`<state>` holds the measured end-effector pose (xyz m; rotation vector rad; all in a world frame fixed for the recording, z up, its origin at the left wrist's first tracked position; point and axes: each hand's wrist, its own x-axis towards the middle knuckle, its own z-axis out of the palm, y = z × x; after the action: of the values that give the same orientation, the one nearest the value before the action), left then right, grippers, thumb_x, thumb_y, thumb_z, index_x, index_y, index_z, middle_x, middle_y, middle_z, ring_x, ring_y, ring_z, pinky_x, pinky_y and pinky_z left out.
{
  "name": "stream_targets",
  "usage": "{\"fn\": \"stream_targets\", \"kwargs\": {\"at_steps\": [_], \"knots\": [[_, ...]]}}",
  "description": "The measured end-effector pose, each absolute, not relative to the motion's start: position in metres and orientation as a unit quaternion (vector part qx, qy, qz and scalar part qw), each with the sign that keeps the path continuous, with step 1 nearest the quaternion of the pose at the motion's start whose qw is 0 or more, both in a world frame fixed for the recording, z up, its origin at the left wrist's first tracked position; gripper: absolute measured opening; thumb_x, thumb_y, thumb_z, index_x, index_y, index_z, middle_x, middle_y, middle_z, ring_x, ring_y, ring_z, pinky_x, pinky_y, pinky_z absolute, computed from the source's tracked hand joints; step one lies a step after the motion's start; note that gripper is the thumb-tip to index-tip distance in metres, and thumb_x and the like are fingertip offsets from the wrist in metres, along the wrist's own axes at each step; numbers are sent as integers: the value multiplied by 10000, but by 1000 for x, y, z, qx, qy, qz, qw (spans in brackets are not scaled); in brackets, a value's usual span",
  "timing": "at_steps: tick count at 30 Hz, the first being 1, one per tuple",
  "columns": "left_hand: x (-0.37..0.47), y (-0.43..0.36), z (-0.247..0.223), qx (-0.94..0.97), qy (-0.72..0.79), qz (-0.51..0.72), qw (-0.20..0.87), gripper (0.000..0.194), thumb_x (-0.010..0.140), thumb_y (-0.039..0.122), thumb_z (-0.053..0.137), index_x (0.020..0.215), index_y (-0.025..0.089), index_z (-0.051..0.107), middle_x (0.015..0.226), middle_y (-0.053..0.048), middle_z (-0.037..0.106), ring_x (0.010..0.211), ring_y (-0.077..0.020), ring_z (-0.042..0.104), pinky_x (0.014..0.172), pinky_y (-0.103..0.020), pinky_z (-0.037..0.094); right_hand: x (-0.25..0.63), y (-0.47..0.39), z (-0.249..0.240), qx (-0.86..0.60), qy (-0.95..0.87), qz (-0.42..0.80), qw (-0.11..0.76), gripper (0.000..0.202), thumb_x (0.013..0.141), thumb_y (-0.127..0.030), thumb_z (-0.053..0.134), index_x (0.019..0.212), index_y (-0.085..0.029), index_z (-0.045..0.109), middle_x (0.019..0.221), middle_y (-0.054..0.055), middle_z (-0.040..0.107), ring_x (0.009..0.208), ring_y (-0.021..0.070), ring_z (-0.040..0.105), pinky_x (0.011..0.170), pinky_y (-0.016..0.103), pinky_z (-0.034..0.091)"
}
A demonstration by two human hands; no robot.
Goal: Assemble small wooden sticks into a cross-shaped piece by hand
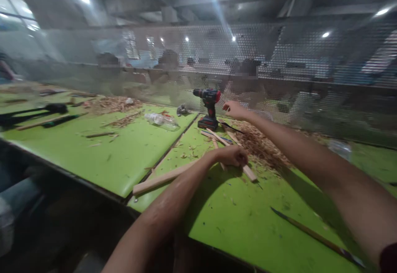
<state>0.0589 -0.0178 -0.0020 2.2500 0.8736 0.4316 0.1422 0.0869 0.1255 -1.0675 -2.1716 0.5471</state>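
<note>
My left hand [234, 156] is closed over a wooden strip [249, 173], whose near end pokes out below the fingers. Thin wooden sticks and a blue pen-like stick [225, 139] lie just beyond that hand. My right hand [235, 110] hangs in the air beside a black and red cordless drill [209, 103], its fingers loosely bent and apart, holding nothing. The drill stands upright on its battery, its bit pointing left. Under my left forearm lies a thicker wooden bar [164, 180]. A slim knife [313, 233] rests at the lower right.
Wood shavings [263, 144] are heaped below my right forearm, with another pile [114, 104] at the far left. A clear plastic bottle [163, 121] lies on the green table [124, 157]. Behind stands a perforated screen [198, 53] with people beyond it.
</note>
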Motion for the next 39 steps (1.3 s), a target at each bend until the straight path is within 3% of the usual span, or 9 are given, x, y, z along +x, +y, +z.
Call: {"fn": "stream_targets", "kwargs": {"at_steps": [2, 5, 10, 16, 19, 24, 28, 34, 39], "knots": [[59, -22, 1, 878, 336, 168, 295, 482, 709, -134, 672, 1050, 151, 860, 1101, -42, 850, 1030, -206, 775, 918, -267, 588, 194, 54, 133, -424, -844, 212, 251, 240, 846, 99, 785, 785, -132, 781, 723, -41, 747, 763, 118, 611, 851, 259, 493], [61, -29, 5, 896, 334, 167, 240, 424, 777, -101, 682, 1038, 159, 890, 1090, -62, 860, 1012, -218, 773, 933, -284, 579, 284, -16, 123, -375, -891, 252, 50, 134, 996, -149, 791, 889, -196, 858, 880, 32, 837, 783, 176, 694, 778, 298, 541], [69, -37, 9, 910, 341, 191, 140, 295, 943, 0, 711, 1081, 165, 912, 1157, -109, 854, 1064, -239, 758, 919, -280, 552, 395, -145, 75, -422, -856, 297, -37, 151, 1018, -402, 785, 1067, -273, 847, 1069, 90, 850, 929, 271, 783, 803, 374, 627], [76, -40, 8, 907, 347, 224, 86, 194, 1111, 157, 694, 1153, 132, 882, 1156, -160, 812, 1094, -269, 726, 959, -332, 542, 420, -204, 41, -483, -853, 197, 18, 126, 1005, -348, 738, 930, -261, 685, 973, 96, 789, 855, 277, 724, 802, 406, 589], [77, -41, 8, 891, 350, 269, 100, 177, 1101, 120, 675, 1163, 126, 841, 1191, -157, 790, 1094, -255, 717, 959, -332, 554, 425, -195, 41, -506, -826, 232, 86, 226, 1057, -468, 723, 968, -264, 685, 946, 90, 771, 811, 255, 715, 759, 405, 616], [79, -46, 14, 803, 391, 381, 238, 111, 1093, 190, 711, 1181, 132, 745, 1207, -121, 768, 991, -199, 719, 859, -294, 570, 422, -144, 60, -499, -772, 268, 289, 375, 1067, -639, 716, 1028, -266, 699, 822, 39, 704, 651, 191, 621, 607, 348, 559], [80, -49, 14, 713, 402, 425, 387, 222, 1107, 320, 711, 1245, 147, 721, 1011, -41, 738, 753, -144, 665, 674, -254, 517, 392, -94, 65, -460, -760, 210, 409, 418, 951, -657, 816, 1040, -257, 740, 949, 62, 758, 765, 212, 661, 655, 328, 540], [86, -49, 7, 639, 405, 450, 473, 262, 1040, 409, 780, 1104, 162, 720, 669, 66, 561, 547, -120, 523, 554, -238, 410, 356, -65, 29, -426, -787, 156, 419, 350, 1067, -530, 706, 1190, -246, 869, 989, 100, 806, 772, 239, 655, 723, 376, 563], [87, -51, 7, 628, 420, 441, 484, 217, 984, 327, 804, 1111, 152, 785, 902, -35, 752, 736, -165, 674, 705, -287, 536, 360, -68, 2, -430, -803, 123, 395, 314, 1086, -448, 704, 1214, -243, 904, 1155, 136, 878, 897, 288, 749, 812, 428, 615]]}}
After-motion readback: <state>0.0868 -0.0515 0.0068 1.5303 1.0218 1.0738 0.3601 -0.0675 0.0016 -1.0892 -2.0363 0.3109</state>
